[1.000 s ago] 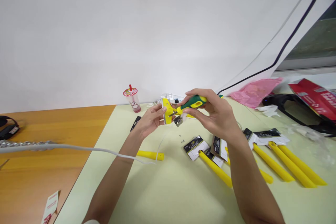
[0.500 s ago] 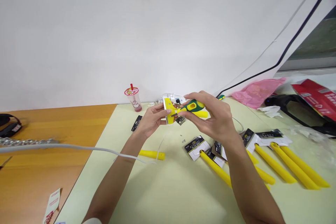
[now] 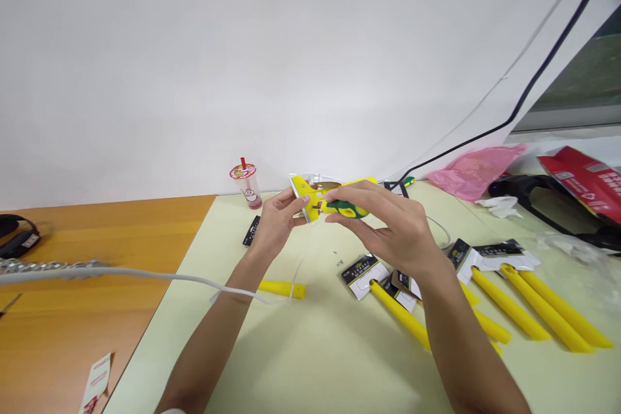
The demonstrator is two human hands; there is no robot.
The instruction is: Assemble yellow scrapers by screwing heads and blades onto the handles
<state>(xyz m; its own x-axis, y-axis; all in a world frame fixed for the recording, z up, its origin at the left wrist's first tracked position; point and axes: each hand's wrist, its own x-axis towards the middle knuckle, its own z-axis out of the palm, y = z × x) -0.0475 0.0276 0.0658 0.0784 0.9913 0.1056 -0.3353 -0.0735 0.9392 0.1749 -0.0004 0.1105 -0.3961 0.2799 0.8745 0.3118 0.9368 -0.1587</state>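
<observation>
The left hand [image 3: 279, 220] pinches a yellow scraper head [image 3: 305, 197] above the mat [image 3: 310, 349]; the right hand [image 3: 388, 226] is wrapped around a green screwdriver [image 3: 345, 209], tip at the head. Best to keep the driver square to the screw and the head steady. 1 sealed cup [image 3: 246, 184] by the wall holds a reddish drink.

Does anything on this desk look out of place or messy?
A few tiny screws lie loose on the mat, apart from everything. A white cable trails across the left arm. Otherwise nothing looks spilled or broken; the left hand holds a yellow part, the right hand a screwdriver.
</observation>
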